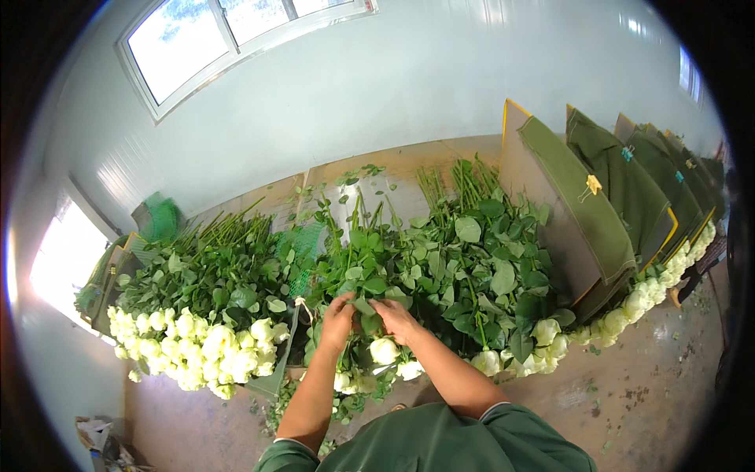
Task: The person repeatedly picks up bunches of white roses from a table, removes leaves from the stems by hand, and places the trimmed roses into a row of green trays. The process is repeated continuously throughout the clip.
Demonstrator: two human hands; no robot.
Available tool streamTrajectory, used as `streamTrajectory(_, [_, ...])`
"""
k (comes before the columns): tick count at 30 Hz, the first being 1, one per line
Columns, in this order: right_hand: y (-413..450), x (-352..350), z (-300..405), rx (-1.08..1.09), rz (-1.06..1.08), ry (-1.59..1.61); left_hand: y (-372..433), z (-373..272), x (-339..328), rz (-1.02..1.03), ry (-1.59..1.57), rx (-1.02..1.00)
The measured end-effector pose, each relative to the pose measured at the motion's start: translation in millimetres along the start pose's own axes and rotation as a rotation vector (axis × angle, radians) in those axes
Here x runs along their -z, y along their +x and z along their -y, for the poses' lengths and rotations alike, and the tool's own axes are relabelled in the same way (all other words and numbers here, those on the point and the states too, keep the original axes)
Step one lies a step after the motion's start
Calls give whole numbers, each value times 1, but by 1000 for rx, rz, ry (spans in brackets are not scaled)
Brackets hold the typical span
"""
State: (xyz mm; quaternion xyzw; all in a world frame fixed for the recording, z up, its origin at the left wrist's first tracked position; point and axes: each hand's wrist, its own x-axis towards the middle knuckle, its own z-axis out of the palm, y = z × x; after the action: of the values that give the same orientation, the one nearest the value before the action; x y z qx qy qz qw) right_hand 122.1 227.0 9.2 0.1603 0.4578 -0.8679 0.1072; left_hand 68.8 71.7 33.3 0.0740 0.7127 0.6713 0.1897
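My left hand (337, 326) and my right hand (399, 320) are close together at the middle of the workbench, fingers bent around the leafy stem (371, 289) of a rose. Leaves cover part of the fingertips, so the exact grip is partly hidden. Just below my right hand hangs a white rose bloom (384, 350). To the left lies a thick row of cream-white roses (206, 348), blooms towards me and cut stems (227, 227) towards the wall. Right of my hands spreads a heap of leafy rose stems (466, 265), with a few blooms (545, 348) at the front.
Upright dividers covered with green cloth (581, 194), held by binder clips (593, 185), stand at the right. Green plastic netting (159, 217) lies at the far left and between the heaps. Fallen leaves litter the floor (596, 407). A window (177, 50) is in the wall.
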Motion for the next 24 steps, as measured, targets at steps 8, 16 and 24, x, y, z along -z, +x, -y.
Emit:
streamTrajectory(8, [6,-36,63,371,-147,-295,-23,70,34,-79,1212,-201])
streamTrajectory(16, [-152,6,160,628,-284,-441,-9,98,57,-135,917,-259])
streamTrajectory(24, [-196,104,133,655,-1079,-1733,8,84,74,-7,24,-78])
